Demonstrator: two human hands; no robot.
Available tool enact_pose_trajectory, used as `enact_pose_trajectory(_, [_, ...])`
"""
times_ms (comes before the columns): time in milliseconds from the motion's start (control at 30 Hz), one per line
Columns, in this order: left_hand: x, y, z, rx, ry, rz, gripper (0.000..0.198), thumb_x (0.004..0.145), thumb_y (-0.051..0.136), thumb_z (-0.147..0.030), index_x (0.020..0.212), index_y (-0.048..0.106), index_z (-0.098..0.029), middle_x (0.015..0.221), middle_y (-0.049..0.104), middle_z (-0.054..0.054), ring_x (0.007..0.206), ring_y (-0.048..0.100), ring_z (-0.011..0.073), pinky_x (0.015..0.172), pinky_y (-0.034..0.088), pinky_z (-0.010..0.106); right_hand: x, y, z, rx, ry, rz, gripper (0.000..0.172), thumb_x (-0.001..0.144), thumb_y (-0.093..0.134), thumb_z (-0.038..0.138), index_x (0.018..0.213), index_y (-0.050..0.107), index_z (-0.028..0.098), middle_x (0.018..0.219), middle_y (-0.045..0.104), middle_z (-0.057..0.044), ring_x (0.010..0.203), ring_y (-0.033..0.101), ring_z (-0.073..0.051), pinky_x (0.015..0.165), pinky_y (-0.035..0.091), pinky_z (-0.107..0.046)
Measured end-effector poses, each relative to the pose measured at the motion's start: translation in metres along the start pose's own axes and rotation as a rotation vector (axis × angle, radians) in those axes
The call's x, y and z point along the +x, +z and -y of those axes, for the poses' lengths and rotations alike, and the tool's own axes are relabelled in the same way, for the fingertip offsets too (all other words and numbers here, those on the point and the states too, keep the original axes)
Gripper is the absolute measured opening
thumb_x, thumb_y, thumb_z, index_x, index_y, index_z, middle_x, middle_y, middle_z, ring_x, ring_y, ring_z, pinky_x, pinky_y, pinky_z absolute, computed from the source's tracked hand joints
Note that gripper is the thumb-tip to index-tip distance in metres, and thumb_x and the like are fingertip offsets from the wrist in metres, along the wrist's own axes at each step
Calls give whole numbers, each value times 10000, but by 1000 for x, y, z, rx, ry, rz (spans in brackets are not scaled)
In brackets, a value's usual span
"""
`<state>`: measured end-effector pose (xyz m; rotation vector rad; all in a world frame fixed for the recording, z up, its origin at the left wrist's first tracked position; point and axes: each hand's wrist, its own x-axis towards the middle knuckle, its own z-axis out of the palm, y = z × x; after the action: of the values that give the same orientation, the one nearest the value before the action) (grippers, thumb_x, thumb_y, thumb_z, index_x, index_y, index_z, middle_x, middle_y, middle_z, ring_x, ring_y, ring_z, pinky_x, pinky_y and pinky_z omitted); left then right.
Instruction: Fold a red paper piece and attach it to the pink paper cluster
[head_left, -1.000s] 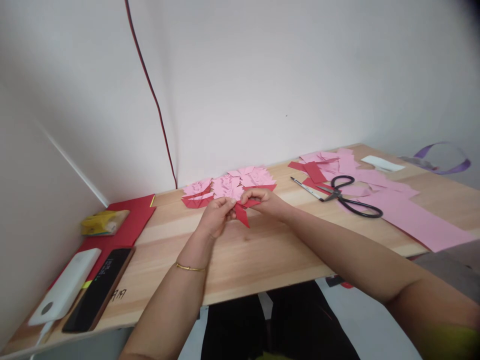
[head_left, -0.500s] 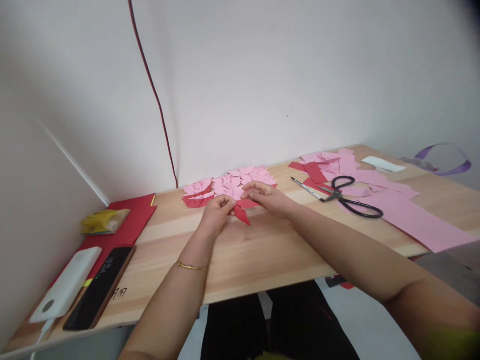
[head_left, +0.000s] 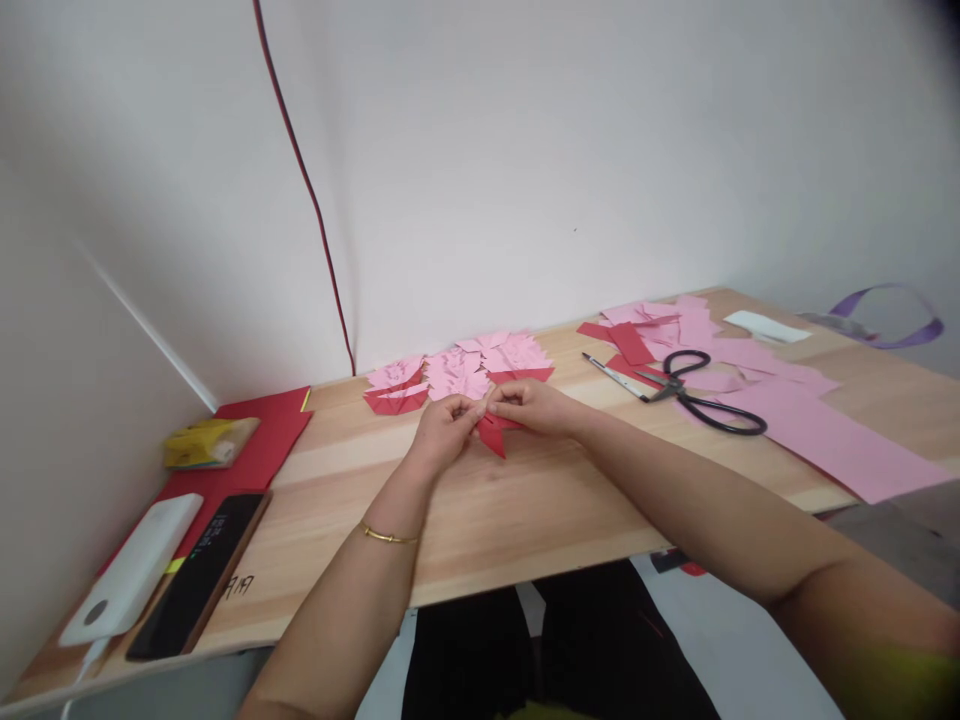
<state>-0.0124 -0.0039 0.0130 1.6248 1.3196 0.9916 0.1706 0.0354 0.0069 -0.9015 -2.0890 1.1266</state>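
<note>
A small folded piece of red paper (head_left: 492, 437) is pinched between both my hands, just above the wooden table. My left hand (head_left: 448, 428), with a gold bangle on its wrist, grips the paper's left side with thumb and fingertips. From the right, my right hand (head_left: 531, 404) closes on its upper edge, the fingertips of both hands meeting. Part of the paper is hidden behind the fingers. Right behind the hands lie several pink folded paper pieces (head_left: 456, 375) along the wall, with red boat-shaped folds (head_left: 397, 401) among them.
To the right are black-handled scissors (head_left: 724, 416), a pen (head_left: 615, 377), cut red strips (head_left: 631, 345) and a large pink sheet (head_left: 840, 445). On the left lie a red sheet (head_left: 281, 425), a yellow packet (head_left: 210, 443), a white power bank (head_left: 139, 565) and a phone (head_left: 199, 575).
My right hand has come down from beside the red paper and closed on it. My left hand has shifted slightly to the right, and the paper's pointed end has turned.
</note>
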Motion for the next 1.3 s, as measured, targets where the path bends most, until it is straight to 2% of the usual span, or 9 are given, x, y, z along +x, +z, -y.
enact_pose_trajectory(267, [-2, 1, -5, 105, -6, 10, 236, 747, 561, -379, 722, 606, -149, 545, 551, -11, 488, 434, 90, 490, 314, 215, -1, 3, -1, -29, -11, 8, 307, 812, 501, 427, 806, 639, 153, 752, 627, -20, 683, 537, -126, 629, 403, -243])
enact_pose_trajectory(533, [0, 4, -1, 139, 92, -27, 177, 764, 520, -315, 664, 544, -171, 536, 523, -26, 506, 441, 102, 510, 321, 225, -1, 6, 6, -64, -63, -16, 295, 835, 463, 420, 722, 574, 171, 679, 548, 1, 645, 482, -128, 606, 376, -250])
enact_pose_trajectory(733, [2, 5, 5, 151, 113, -124, 190, 770, 510, -313, 644, 525, -172, 538, 511, -27, 532, 449, 107, 538, 330, 228, -1, 4, 6, 59, 32, -41, 369, 827, 448, 500, 722, 593, 178, 661, 563, 10, 651, 497, -135, 627, 393, -257])
enact_pose_trajectory(933, [1, 7, 4, 135, 77, -97, 191, 774, 512, -323, 659, 521, -170, 521, 507, -30, 506, 453, 106, 522, 336, 228, 1, 5, 2, 94, 16, -61, 312, 776, 547, 463, 712, 593, 161, 691, 564, -1, 664, 501, -122, 612, 388, -239])
enact_pose_trajectory(1133, [2, 5, 5, 92, 56, -141, 209, 763, 531, -339, 641, 499, -172, 536, 503, -31, 514, 450, 101, 515, 336, 222, 1, 5, -2, 164, 97, -86, 388, 787, 520, 513, 627, 514, 160, 571, 455, 39, 525, 398, -80, 520, 316, -221])
enact_pose_trajectory(1200, [3, 5, 7, 80, 58, -164, 212, 762, 534, -342, 641, 501, -172, 544, 510, -28, 523, 461, 103, 524, 343, 222, 1, 5, -3, 240, 131, -103, 356, 746, 583, 504, 659, 532, 163, 603, 497, 36, 540, 432, -79, 531, 336, -218])
enact_pose_trajectory(1267, [3, 5, 8, 67, 57, -177, 215, 762, 537, -347, 643, 507, -171, 545, 517, -27, 524, 468, 103, 525, 345, 222, 0, 5, -2, 326, 144, -74, 304, 677, 677, 444, 792, 581, 179, 727, 588, 17, 630, 518, -97, 595, 391, -224])
enact_pose_trajectory(1300, [3, 5, 8, 57, 54, -177, 216, 761, 539, -350, 643, 509, -171, 541, 518, -28, 519, 468, 102, 521, 344, 221, 0, 5, -1, 361, 148, -41, 334, 648, 710, 406, 872, 587, 192, 798, 620, 7, 687, 553, -110, 633, 413, -232])
